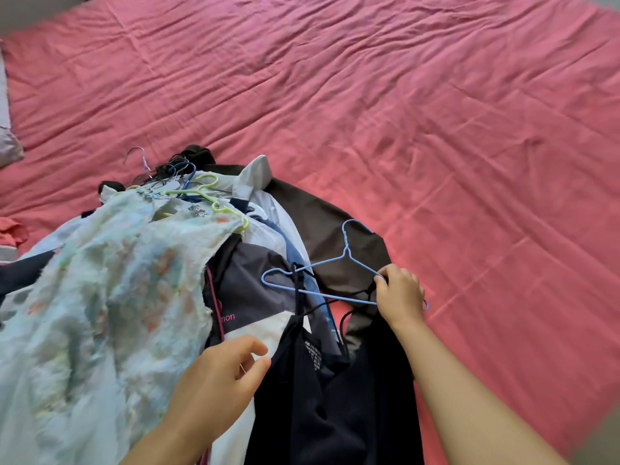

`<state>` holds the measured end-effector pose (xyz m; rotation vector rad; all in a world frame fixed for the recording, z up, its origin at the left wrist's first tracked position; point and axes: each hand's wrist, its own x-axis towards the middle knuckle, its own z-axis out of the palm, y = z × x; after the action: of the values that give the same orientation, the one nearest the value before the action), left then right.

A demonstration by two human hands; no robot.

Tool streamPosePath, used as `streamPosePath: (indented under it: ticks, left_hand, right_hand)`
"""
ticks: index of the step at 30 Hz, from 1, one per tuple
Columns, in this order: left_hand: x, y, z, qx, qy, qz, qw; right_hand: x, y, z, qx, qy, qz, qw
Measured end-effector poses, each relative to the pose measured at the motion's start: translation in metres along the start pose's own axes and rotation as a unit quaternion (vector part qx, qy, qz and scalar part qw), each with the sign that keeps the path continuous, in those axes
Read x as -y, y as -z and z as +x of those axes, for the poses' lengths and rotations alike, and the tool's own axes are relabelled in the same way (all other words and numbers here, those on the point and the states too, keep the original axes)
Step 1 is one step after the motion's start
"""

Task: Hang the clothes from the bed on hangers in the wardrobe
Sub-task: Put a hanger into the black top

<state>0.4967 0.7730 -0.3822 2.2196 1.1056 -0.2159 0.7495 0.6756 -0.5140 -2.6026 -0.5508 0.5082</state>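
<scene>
A dark strappy top [322,397] lies on the pile of clothes at the near edge of the bed. One thin strap is looped over the left arm of a light blue wire hanger [322,263]. My right hand [399,297] grips the hanger's right end together with the other strap. Beside the top's left edge, my left hand [218,377] hovers with its fingers loosely curled, holding nothing. A pale floral dress [100,297] on a yellow-green hanger [208,196] lies to the left.
The pink bedsheet [436,112] spreads wrinkled over the far and right side. Several spare hangers [161,169] lie tangled at the top of the pile. A brown jacket [328,229] and a grey and white garment [255,290] lie under the blue hanger.
</scene>
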Motion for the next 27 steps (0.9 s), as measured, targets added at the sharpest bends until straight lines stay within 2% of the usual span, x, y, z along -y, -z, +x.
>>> streamPosePath:
  ticks: [6, 11, 16, 19, 24, 27]
  left_hand:
    - [-0.025, 0.025, -0.022, -0.027, -0.061, -0.004, 0.998]
    - [-0.052, 0.056, -0.051, -0.097, -0.167, -0.010, 0.981]
    - [-0.078, 0.096, -0.101, -0.203, -0.286, 0.022, 0.936]
    - [-0.084, 0.116, -0.145, -0.221, -0.346, 0.043, 0.911]
    - [-0.072, 0.151, -0.243, -0.202, -0.434, -0.021, 0.878]
    - [-0.059, 0.175, -0.304, -0.246, -0.499, -0.024, 0.830]
  right_hand:
    - [0.013, 0.078, -0.051, -0.148, 0.051, 0.178, 0.972]
    - [0.034, 0.162, -0.129, -0.211, 0.101, 0.267, 0.935]
    - [0.059, 0.233, -0.237, -0.250, 0.148, 0.269, 0.918]
    - [0.073, 0.261, -0.308, -0.279, 0.167, 0.265, 0.908]
    - [0.095, 0.290, -0.443, -0.369, 0.176, 0.260, 0.875]
    - [0.109, 0.298, -0.526, -0.421, 0.184, 0.239, 0.855]
